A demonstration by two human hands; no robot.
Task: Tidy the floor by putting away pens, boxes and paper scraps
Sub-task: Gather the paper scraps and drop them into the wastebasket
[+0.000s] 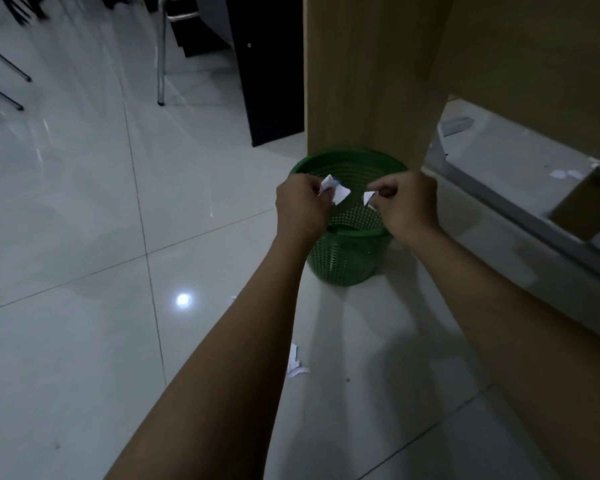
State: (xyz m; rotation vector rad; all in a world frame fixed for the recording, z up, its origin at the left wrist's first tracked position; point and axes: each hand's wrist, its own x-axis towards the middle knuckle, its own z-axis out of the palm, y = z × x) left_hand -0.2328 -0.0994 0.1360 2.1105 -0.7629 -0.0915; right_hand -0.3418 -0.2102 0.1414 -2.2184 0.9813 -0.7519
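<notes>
Holding: I have both hands over the round green perforated plastic waste basket [350, 233], which is my landmark.
Left hand [300, 206]: fingers curled, pinching crumpled white paper scraps [335, 190] above the basket's mouth.
Right hand [409, 202]: thumb and fingertips pinch one small white paper piece [369, 199], also above the mouth, just beside the left hand's scraps but apart from them.
Handling: I judge the paper very light, limp and easily torn; a pinch at its edge suffices, and once let go it may drift past the rim.
Left on the floor: more torn white paper bits [296, 367] lie on the glossy pale floor tiles [84, 341], on the near side of the basket.
Behind the basket: a light wooden desk panel [371, 81] stands just at its far rim.
Beyond the basket's right: a brown cardboard box [589, 206].
</notes>
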